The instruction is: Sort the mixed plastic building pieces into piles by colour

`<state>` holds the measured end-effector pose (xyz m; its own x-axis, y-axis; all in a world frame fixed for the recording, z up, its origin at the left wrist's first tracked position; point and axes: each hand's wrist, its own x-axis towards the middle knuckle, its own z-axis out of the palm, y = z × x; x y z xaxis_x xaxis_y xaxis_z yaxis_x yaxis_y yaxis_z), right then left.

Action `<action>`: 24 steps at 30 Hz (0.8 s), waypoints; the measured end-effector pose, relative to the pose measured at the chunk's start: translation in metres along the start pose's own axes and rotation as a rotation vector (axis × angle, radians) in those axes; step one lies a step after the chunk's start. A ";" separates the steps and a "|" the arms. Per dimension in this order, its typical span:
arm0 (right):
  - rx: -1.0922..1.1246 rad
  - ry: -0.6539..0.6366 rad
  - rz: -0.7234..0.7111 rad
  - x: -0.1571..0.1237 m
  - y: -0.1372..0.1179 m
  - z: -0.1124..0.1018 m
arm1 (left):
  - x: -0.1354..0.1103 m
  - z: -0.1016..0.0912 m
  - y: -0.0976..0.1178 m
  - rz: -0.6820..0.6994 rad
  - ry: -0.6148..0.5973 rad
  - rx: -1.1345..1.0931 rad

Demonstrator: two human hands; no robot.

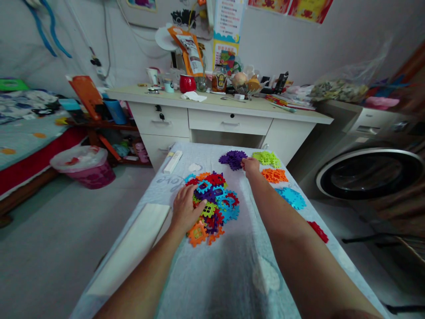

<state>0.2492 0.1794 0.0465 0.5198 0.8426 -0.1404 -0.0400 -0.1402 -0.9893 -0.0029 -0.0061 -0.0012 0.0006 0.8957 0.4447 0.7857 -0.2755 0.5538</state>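
Observation:
My left hand (186, 208) lies at the left side of a mixed heap of interlocking plastic building pieces (212, 199), thumb and fingers spread apart. Orange, red, blue, purple and yellow-green pieces overlap in that heap. Farther forward, my right hand (250, 164) pinches at the right edge of a pile of purple pieces (233, 159); its fingertips are partly hidden. Down the right side of the table lie a yellow-green pile (266, 159), an orange pile (275, 176), a blue pile (291, 197) and some red pieces (318, 231), partly behind my right forearm.
The cloth-covered table (232, 266) also carries a white power strip (173, 162) and a long white board or box (133, 248). Beyond stands a cluttered white desk (166, 120). A washing machine (372, 150) is on the right, a pink bin (93, 170) on the left.

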 end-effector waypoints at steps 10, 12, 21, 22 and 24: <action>0.150 -0.019 0.014 -0.005 -0.003 0.005 | -0.001 0.000 0.000 0.011 0.012 0.017; 0.161 -0.040 0.004 -0.015 0.002 -0.002 | -0.001 0.000 0.000 0.020 0.013 0.018; -0.263 -0.343 -0.303 -0.062 0.045 -0.023 | -0.001 0.000 0.000 0.020 0.014 0.004; -0.344 -0.377 -0.360 -0.066 0.049 -0.022 | -0.001 0.000 0.000 0.022 0.015 0.004; -0.485 -0.437 -0.463 -0.074 0.053 -0.020 | -0.001 0.000 0.000 0.022 0.019 0.001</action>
<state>0.2253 0.0993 0.0049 0.0071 0.9840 0.1781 0.5257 0.1478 -0.8377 -0.0027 -0.0071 -0.0018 0.0062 0.8827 0.4699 0.7861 -0.2948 0.5433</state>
